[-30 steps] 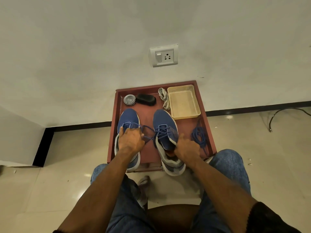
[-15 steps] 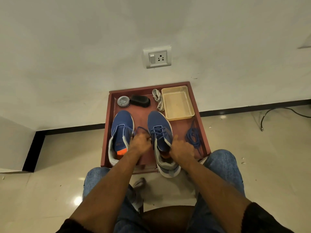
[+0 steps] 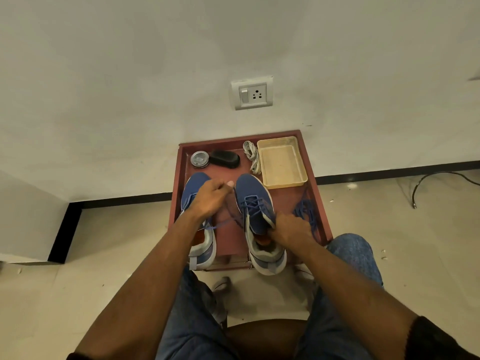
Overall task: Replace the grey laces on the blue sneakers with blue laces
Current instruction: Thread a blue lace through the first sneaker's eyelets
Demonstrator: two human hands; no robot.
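Two blue sneakers stand side by side on a red-brown tray (image 3: 320,203). The right sneaker (image 3: 253,201) has a blue lace threaded through its eyelets. My left hand (image 3: 210,197) hovers over the left sneaker (image 3: 205,245) and pinches one end of that blue lace (image 3: 223,224), which runs taut back to the right sneaker. My right hand (image 3: 289,228) grips the right sneaker at its tongue and collar. A loose blue lace (image 3: 306,211) lies bundled on the tray's right side. The grey laces (image 3: 253,157) lie coiled at the back of the tray.
A beige plastic basket (image 3: 281,162) sits at the tray's back right. A round tin (image 3: 199,159) and a black brush (image 3: 225,158) lie at the back left. The wall with a socket (image 3: 252,93) rises behind. A cable (image 3: 426,181) trails on the floor to the right.
My left hand has moved up and away from me, pulling the blue lace end out over the left sneaker. My right hand has stayed on the right sneaker.
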